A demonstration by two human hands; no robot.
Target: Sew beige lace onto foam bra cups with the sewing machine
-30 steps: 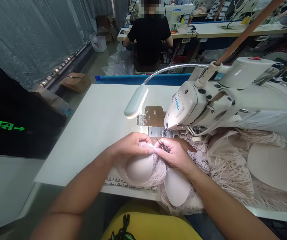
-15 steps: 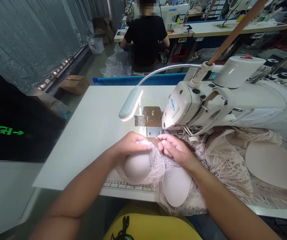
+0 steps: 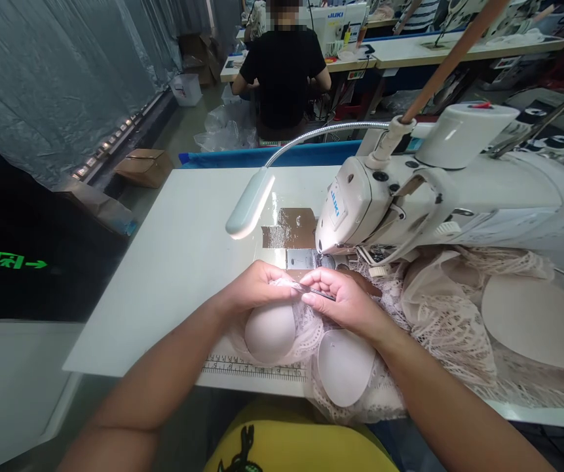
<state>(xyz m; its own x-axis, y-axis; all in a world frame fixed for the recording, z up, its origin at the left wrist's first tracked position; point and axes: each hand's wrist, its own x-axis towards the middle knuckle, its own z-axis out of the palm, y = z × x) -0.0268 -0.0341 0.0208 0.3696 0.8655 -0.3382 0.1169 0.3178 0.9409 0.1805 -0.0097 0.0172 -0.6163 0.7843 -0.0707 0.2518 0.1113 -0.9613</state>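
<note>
A pale pink lace bra (image 3: 311, 331) with two padded cups (image 3: 270, 332) lies at the front edge of the white sewing table (image 3: 183, 249). My left hand (image 3: 257, 286) is closed on the lace above the left cup. My right hand (image 3: 343, 298) is closed round a small metal tool, a thread snip (image 3: 318, 291), whose tip meets the lace between my hands. Both hands sit just in front of the needle area of the white sewing machine (image 3: 409, 196).
A gooseneck lamp (image 3: 249, 203) shines over the needle plate. More lace and pale cups (image 3: 532, 321) are heaped under the machine arm at the right. A ruler strip (image 3: 255, 370) runs along the table edge. A person in black (image 3: 282, 65) sits at the station ahead; boxes (image 3: 144, 164) lie on the floor left.
My right hand lifted from the lace, fingers loosened, then came back down with the snip against the lace. The left hand stayed on the cup. The view shifted slightly.
</note>
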